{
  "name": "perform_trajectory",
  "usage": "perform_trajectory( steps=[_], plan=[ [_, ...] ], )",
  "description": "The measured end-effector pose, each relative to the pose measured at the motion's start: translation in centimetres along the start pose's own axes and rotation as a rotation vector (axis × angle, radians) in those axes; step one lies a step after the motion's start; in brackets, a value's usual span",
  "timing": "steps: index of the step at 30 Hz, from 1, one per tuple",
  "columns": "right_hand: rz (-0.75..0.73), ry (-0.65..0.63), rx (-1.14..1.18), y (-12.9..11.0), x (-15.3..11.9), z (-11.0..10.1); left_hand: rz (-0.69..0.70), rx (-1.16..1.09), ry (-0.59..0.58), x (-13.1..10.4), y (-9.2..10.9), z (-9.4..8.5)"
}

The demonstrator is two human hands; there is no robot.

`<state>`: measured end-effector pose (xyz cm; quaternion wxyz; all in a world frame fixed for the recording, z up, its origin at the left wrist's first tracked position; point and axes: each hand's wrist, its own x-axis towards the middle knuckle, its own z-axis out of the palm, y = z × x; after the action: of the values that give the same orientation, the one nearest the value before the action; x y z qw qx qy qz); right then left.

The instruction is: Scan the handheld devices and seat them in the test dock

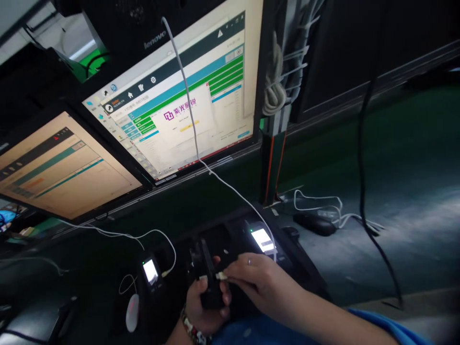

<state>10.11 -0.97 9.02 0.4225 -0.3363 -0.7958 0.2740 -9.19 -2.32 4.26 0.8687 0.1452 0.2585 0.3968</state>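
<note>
My left hand, a beaded bracelet at its wrist, is wrapped round a black handheld device held on edge over the dark bench. Against the device's side, my right hand pinches a small white cable plug between thumb and fingers. Whether the plug is seated in a port cannot be made out. Just beyond my right hand lies another device with a lit screen. A white cable hangs down past the monitor and disappears behind that hand. To the left rests a second device with a lit screen.
Two monitors stand behind, a bright right one and a dimmer left one. A white mouse is at lower left, a black mouse at right. Bundled cables run down a metal post; a black cable dangles at right.
</note>
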Motion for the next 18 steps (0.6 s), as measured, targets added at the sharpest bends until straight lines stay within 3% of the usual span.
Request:
perform_trajectory(
  steps=[4, 9, 12, 18],
  plan=[
    [-0.059, 0.010, -0.028, -0.2, 0.1, 0.7, 0.034, 0.061, 0.050, -0.1, -0.1, 0.3],
    [-0.091, -0.068, -0.267, -0.5, -0.2, 1.2, 0.164, 0.195, 0.111, 0.0, -0.2, 1.3],
    [-0.147, -0.138, -0.390, -0.1, -0.5, 1.4, 0.168, 0.279, 0.183, 0.1, -0.3, 1.4],
    [-0.153, -0.203, -0.252, 1.8, -0.7, 1.5, 0.124, 0.363, 0.295, 0.5, -0.5, 1.2]
  ],
)
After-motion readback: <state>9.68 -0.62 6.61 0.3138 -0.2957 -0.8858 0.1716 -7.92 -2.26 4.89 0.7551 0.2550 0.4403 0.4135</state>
